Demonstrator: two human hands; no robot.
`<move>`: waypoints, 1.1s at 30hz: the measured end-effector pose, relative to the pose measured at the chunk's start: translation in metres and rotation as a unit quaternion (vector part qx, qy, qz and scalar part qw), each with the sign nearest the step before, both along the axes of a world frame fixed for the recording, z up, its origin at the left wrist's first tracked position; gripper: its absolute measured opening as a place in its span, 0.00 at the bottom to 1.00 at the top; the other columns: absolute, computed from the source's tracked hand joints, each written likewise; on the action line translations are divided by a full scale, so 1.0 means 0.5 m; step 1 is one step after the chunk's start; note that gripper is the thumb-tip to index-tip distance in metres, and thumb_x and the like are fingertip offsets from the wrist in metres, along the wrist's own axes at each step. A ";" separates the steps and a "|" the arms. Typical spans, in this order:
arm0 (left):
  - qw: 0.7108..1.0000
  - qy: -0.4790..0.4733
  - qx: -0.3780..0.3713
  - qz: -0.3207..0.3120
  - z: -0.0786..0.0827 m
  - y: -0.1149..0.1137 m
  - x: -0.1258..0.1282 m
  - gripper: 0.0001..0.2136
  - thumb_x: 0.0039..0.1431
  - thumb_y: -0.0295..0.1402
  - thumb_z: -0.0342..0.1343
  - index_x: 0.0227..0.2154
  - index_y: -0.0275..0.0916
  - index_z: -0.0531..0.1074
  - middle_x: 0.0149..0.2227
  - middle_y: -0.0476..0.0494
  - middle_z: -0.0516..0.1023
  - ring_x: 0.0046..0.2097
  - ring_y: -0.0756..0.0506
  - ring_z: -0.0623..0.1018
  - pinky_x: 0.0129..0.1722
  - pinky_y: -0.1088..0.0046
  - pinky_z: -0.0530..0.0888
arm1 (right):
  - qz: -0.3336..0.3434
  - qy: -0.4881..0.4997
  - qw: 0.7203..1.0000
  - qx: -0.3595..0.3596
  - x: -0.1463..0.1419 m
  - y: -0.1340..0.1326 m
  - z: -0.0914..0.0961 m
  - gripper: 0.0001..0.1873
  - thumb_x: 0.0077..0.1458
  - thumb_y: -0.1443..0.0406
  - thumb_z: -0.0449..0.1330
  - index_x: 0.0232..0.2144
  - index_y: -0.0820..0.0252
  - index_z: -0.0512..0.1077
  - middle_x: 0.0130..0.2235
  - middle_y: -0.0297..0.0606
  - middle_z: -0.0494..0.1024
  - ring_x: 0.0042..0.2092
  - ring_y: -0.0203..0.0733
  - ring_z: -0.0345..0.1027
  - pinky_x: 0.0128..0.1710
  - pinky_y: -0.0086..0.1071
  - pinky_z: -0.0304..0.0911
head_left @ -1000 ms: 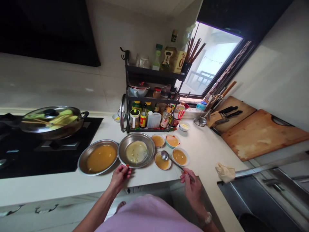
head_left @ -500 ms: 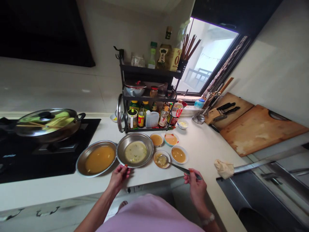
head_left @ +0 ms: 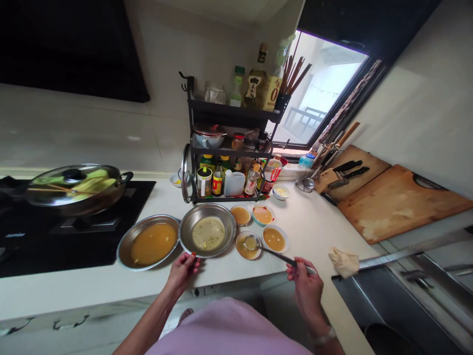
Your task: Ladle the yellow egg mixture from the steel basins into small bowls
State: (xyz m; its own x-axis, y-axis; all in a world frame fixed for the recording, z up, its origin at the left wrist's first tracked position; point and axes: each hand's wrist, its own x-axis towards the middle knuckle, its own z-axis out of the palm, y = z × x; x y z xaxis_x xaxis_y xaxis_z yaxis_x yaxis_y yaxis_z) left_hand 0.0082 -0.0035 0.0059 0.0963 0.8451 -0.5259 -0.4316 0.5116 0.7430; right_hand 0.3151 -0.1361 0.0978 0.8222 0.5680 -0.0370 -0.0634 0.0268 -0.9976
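My right hand (head_left: pixel 306 283) grips the dark handle of a ladle (head_left: pixel 279 256), whose head sits in a small bowl of light brown liquid (head_left: pixel 244 254). At the near rim of a steel basin (head_left: pixel 188 245), my left hand (head_left: pixel 184 269) has its fingers closed on the edge. Pale broth (head_left: pixel 209 232) with green bits lies in that basin. Left of it, touching or nearly so, is a second steel basin (head_left: pixel 123 246) with orange-brown liquid. Three more small bowls of brown liquid, among them a white bowl (head_left: pixel 286 241), cluster behind and right of the ladle.
A black rack (head_left: pixel 229 200) of bottles and jars stands behind the bowls. On the left cooktop (head_left: pixel 74 246) is a lidded pan (head_left: pixel 86 204). A sink (head_left: pixel 388 301), a cloth (head_left: pixel 344 262), cutting boards (head_left: pixel 402 204) and knives (head_left: pixel 349 165) are on the right.
My right hand has shifted slightly right and down with the ladle, whose head has moved a little within the bowl. My left hand stays at the basin's rim.
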 end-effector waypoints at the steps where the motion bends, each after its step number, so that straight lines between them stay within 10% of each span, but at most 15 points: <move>1: 1.000 0.001 0.000 0.000 0.001 0.000 0.000 0.11 0.45 0.29 0.65 0.21 0.34 0.67 0.21 0.48 0.75 0.20 0.54 0.72 0.18 0.82 0.69 | -0.001 0.001 1.000 0.000 0.000 0.001 0.005 0.20 0.46 0.52 0.62 0.34 0.62 0.68 0.19 0.32 0.73 0.19 0.36 0.65 0.18 0.28 0.60; 33: 1.000 -0.008 0.002 -0.003 0.003 -0.001 0.000 0.11 0.44 0.30 0.66 0.21 0.34 0.67 0.21 0.48 0.75 0.20 0.54 0.72 0.18 0.83 0.69 | 0.009 -0.086 0.996 -0.034 0.002 0.000 -0.011 0.21 0.48 0.50 0.60 0.35 0.61 0.69 0.19 0.31 0.73 0.18 0.36 0.64 0.19 0.31 0.63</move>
